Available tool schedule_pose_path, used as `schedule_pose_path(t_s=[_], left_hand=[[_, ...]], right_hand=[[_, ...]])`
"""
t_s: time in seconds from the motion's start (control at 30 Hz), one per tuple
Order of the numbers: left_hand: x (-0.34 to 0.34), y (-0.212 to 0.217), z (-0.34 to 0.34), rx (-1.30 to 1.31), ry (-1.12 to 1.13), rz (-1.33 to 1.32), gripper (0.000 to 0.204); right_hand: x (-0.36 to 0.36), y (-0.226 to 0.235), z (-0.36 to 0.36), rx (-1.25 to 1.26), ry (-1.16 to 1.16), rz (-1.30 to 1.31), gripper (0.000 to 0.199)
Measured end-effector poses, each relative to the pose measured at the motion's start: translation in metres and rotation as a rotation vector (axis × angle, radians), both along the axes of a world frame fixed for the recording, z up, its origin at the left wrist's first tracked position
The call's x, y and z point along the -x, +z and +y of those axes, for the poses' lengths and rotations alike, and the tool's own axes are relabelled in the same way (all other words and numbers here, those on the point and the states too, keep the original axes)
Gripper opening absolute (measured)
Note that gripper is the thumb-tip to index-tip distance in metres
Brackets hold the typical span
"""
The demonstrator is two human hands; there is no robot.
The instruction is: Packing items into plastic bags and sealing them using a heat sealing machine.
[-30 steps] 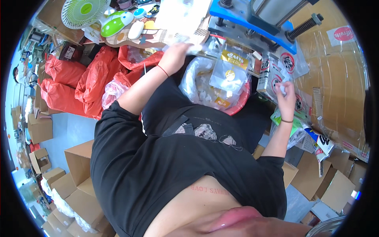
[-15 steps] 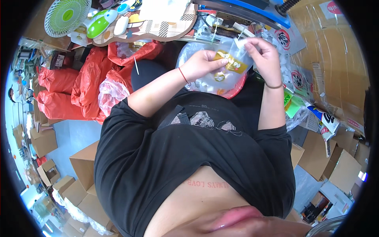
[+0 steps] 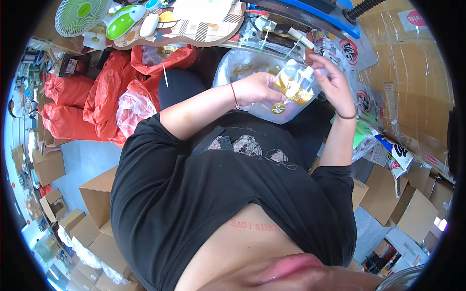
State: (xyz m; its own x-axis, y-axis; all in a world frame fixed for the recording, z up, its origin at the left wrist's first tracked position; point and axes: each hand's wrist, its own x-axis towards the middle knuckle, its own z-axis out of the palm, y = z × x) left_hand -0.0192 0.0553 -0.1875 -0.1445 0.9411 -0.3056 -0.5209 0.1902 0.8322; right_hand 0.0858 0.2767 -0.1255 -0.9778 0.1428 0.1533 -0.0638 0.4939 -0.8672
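My left hand (image 3: pixel 256 89) pinches a clear plastic spout pouch (image 3: pixel 303 95) with a gold printed label by its side. A white spout (image 3: pixel 307 72) sticks up at the pouch's top corner. Beside that spout is my right hand (image 3: pixel 335 87), its fingers apart and gripping nothing; whether the thumb brushes the pouch edge I cannot tell. Beneath the pouch, a tub lined with a clear bag (image 3: pixel 222 72) stands by my knees, with small pale and gold pieces inside, partly hidden by my left hand.
Ahead is a worktop with a patterned mat (image 3: pixel 204 34), a green-and-white fan (image 3: pixel 82 17) and a blue machine frame (image 3: pixel 315 14). Red bags (image 3: pixel 109 92) are piled at left. A tall cardboard box (image 3: pixel 412 72) stands at right, with open cartons (image 3: pixel 99 191) behind me.
My right fingers have opened and come away from the pouch's spout. My left hand has shifted right with the pouch, which now shows its label and white spout more plainly.
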Motion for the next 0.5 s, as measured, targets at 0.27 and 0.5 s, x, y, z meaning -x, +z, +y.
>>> schedule_pose_path(t_s=[0.27,0.5], left_hand=[[-0.004,0.006,0.000,0.003,-0.015,-0.061,0.026],[-0.004,0.000,-0.002,0.002,0.019,-0.178,0.025]], right_hand=[[0.004,-0.008,0.006,-0.062,0.017,0.003,0.024],[0.001,-0.014,0.011,-0.059,0.027,-0.005,0.022]])
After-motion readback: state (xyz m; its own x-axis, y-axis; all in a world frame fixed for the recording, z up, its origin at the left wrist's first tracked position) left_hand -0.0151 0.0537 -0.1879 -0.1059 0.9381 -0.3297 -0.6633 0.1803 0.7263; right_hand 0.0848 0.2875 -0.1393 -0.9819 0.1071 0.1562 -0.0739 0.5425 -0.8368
